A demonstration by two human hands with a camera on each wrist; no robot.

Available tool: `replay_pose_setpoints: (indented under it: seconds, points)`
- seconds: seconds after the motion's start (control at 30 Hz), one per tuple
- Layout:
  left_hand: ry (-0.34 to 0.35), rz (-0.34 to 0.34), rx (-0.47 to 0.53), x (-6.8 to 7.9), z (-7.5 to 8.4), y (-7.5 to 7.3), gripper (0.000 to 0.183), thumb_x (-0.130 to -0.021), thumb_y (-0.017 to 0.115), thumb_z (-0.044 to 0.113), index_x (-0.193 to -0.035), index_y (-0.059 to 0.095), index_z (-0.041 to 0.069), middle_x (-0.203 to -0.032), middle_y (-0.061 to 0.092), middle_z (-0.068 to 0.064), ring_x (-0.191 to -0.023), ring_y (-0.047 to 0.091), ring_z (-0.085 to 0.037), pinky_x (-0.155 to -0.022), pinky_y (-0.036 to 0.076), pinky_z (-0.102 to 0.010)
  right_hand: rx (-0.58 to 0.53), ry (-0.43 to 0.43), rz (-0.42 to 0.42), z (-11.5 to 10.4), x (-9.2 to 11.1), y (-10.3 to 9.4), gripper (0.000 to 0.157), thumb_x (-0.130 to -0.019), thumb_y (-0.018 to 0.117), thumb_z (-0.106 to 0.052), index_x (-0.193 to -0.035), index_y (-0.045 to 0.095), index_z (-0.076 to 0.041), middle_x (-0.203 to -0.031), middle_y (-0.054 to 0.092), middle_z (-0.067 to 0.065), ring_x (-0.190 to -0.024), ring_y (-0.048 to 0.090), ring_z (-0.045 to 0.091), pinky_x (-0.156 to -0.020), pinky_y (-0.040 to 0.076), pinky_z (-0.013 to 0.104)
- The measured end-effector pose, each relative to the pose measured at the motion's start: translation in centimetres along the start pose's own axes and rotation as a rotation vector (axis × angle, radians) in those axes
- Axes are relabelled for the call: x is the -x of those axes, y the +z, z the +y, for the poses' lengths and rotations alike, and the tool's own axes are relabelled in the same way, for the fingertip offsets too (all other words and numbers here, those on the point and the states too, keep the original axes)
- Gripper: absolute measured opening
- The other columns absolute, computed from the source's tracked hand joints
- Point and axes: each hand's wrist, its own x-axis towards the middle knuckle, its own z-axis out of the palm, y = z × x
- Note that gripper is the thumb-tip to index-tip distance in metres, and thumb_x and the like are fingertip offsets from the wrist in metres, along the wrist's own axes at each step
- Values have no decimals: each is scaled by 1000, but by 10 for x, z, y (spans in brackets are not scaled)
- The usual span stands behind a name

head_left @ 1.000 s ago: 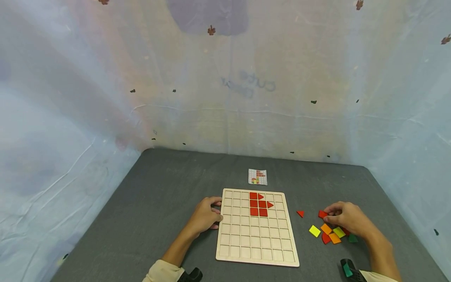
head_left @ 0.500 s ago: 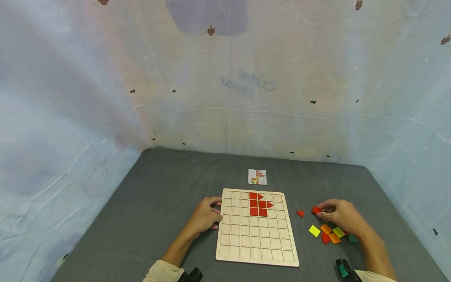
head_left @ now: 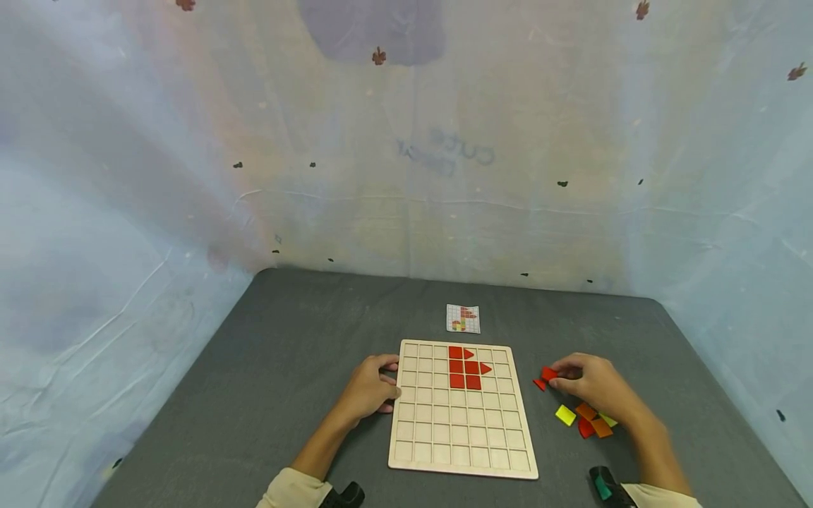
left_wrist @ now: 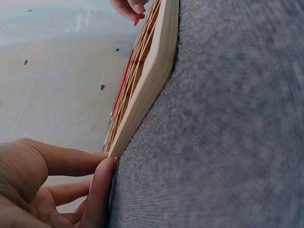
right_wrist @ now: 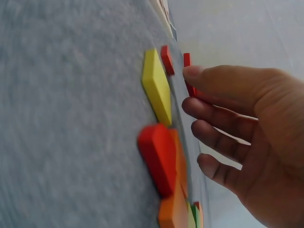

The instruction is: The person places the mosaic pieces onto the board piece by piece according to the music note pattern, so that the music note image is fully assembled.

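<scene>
A pale wooden grid board (head_left: 444,416) lies flat on the table, with several red square tiles (head_left: 455,367) and two red triangles (head_left: 485,368) set in its upper cells. My left hand (head_left: 367,388) pinches the board's left edge between thumb and finger; the left wrist view shows the fingertips (left_wrist: 107,164) right at that edge. To the right of the board, my right hand (head_left: 591,384) holds a red square tile (head_left: 549,375) between thumb and fingers, raised above the table. Just beneath it lies a loose red triangle (head_left: 539,384).
Near the right hand lie a yellow tile (head_left: 565,415), orange tiles (head_left: 600,427) and a red piece with a curved edge (head_left: 586,427); the forearm hides part of the pile. A small printed pattern card (head_left: 463,319) lies behind the board. Plastic sheeting (head_left: 406,141) hangs behind the table.
My right hand has carried the red square tile leftward from the pile to above the loose red triangle. My left hand and the board have stayed in place.
</scene>
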Motion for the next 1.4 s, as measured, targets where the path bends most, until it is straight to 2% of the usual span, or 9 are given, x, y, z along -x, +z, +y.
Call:
replay_pose_setpoints:
  seconds: [0.33, 0.57, 0.9, 1.2, 1.4]
  points:
    - [-3, 2, -7, -1, -2, 0, 64, -82, 75, -5, -144, 61, -2, -131, 58, -17, -99, 65, -23, -56, 63, -32, 13, -84, 10, -16, -7, 13, 28, -92, 83, -28, -112, 79, -8, -107, 72, 2, -93, 64, 15, -76, 55, 34]
    - [-16, 1, 5, -1, -2, 0, 63, -83, 74, -4, -145, 61, -1, -133, 58, -16, -100, 64, -23, -57, 63, -33, 24, -107, 1, -30, -13, 19, 26, -91, 84, -28, -111, 80, -12, -109, 73, 1, -96, 65, 15, -81, 57, 37]
    - [-8, -6, 16, 0, -1, 0, 64, -83, 74, -5, -145, 60, -2, -133, 58, -18, -100, 64, -24, -58, 63, -34, 8, -160, -29, -46, -20, 29, 27, -91, 84, -29, -110, 80, -11, -101, 70, -4, -89, 60, 11, -74, 54, 29]
    - [-11, -3, 17, 1, 0, 0, 64, -83, 75, -5, -145, 60, -1, -134, 58, -18, -100, 64, -25, -59, 64, -36, 2, -197, -46, -61, -27, 38, 23, -89, 84, -24, -108, 80, -11, -92, 66, -5, -85, 56, 14, -71, 47, 28]
    - [-14, -2, 17, 0, -1, 0, 64, -83, 75, -5, -145, 60, -1, -134, 58, -17, -99, 64, -24, -58, 64, -36, -12, -245, -73, -65, -30, 43, 22, -90, 84, -23, -108, 80, -11, -91, 65, -8, -83, 56, 10, -70, 50, 27]
